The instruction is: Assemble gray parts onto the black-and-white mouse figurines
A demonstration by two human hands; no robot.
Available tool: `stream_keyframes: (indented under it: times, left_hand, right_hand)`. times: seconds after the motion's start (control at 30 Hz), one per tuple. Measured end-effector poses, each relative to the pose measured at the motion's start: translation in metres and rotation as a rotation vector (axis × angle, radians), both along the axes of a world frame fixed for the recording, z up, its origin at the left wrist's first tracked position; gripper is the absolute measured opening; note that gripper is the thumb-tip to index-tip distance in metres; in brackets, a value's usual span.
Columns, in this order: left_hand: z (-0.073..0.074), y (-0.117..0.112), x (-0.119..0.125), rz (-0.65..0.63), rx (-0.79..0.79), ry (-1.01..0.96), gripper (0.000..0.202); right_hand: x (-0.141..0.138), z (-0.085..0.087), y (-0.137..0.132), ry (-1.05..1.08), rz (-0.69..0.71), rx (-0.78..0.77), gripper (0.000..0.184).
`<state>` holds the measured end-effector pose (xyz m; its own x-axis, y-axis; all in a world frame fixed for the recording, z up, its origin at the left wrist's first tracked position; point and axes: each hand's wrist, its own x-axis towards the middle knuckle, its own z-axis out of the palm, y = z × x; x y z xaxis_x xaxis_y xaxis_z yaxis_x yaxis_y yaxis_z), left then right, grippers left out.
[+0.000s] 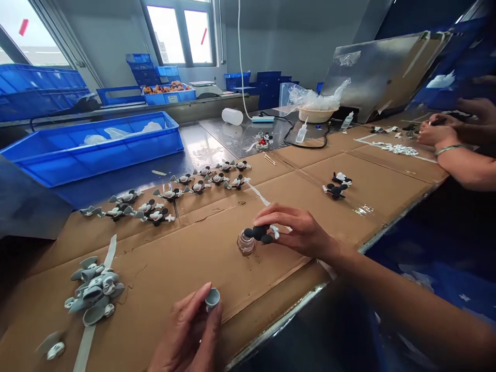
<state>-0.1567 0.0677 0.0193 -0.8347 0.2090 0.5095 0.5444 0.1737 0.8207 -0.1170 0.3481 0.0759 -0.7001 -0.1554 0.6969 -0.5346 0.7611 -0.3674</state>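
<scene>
My left hand (189,328), near the front edge, pinches a small grey hollow cone piece (212,297) with its round opening facing up. Between the thumb and fingers of my right hand (300,230) is a black mouse figurine (259,233), its round ears to the left and a white glove on its right side. The figurine is just above a small round clear dish (246,243) on the cardboard; whether they touch I cannot tell. A heap of grey cone pieces with white gloves (95,289) lies at left. Behind, mouse figurines with grey cones (197,186) lie in rows.
Two black-and-white figurines (336,191) lie to the right. A blue bin (116,155), a dropper bottle (301,132), a black cable (310,146) and a finished-looking red mouse keychain (264,141) are farther back. A co-worker's hands (439,134) are at far right, beside white parts (399,149).
</scene>
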Motion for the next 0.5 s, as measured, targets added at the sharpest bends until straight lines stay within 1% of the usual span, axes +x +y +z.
stream_keyframes:
  times: [0.07, 0.13, 0.2, 0.23, 0.37, 0.5]
  left_hand:
    - [0.003, -0.008, -0.011, -0.077, -0.076, 0.062, 0.021]
    - [0.003, -0.018, -0.022, -0.23, -0.16, 0.128, 0.023]
    - [0.002, -0.026, -0.031, -0.322, -0.215, 0.171, 0.026]
    - [0.002, -0.028, -0.033, -0.333, -0.23, 0.182, 0.027]
    - [0.003, -0.029, -0.03, -0.29, -0.236, 0.218, 0.026]
    - [0.0, -0.02, -0.018, -0.252, -0.161, 0.235, 0.034]
  right_hand:
    - [-0.002, 0.002, 0.002, -0.003, 0.001, 0.016, 0.014]
    - [-0.004, 0.003, 0.003, -0.008, 0.003, 0.035, 0.013]
    - [-0.006, 0.003, 0.003, -0.013, 0.005, 0.054, 0.014]
    - [-0.006, 0.004, 0.003, -0.016, 0.007, 0.062, 0.015]
    - [-0.006, 0.007, -0.001, -0.038, 0.02, 0.089, 0.016]
    - [-0.004, 0.012, -0.004, -0.074, 0.014, 0.114, 0.016]
